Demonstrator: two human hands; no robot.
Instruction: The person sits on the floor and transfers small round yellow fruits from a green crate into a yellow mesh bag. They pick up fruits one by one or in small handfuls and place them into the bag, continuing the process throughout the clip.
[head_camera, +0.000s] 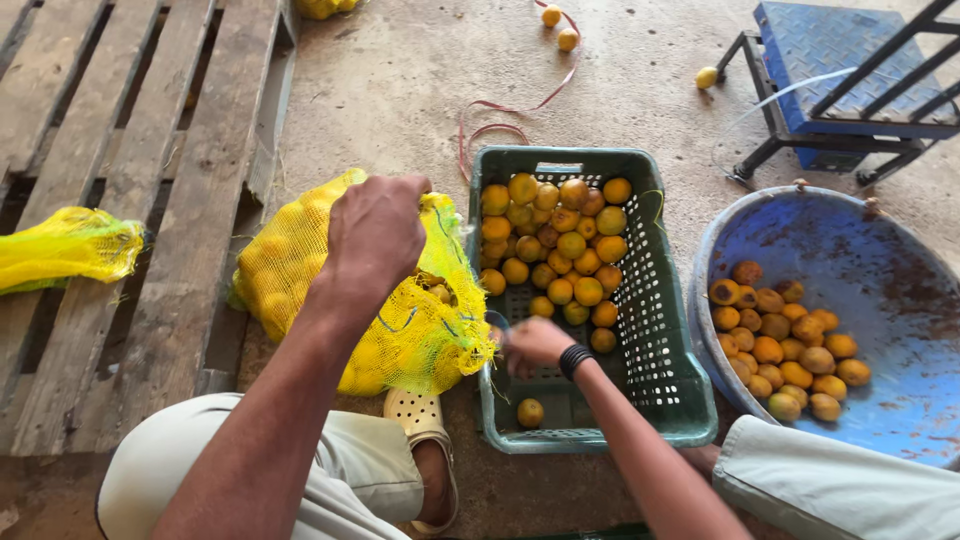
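Observation:
My left hand (375, 235) grips the top of a yellow net sack (300, 260) full of yellow fruit, which leans against the green plastic crate (665, 330). My right hand (535, 343), with a black band at the wrist, reaches over the crate's near left edge and pinches the sack's open mouth; whether it holds a fruit is hidden. Several orange-yellow fruits (560, 250) lie piled in the crate's far half, and one lone fruit (530, 412) sits at the near end.
A blue round tub (880, 270) at the right holds several browner fruits (785, 350). A wooden pallet (130, 200) lies at left with an empty yellow net (65, 245). A blue platform scale (850, 70) stands far right. Loose fruits (558, 28) and a red string lie on the concrete.

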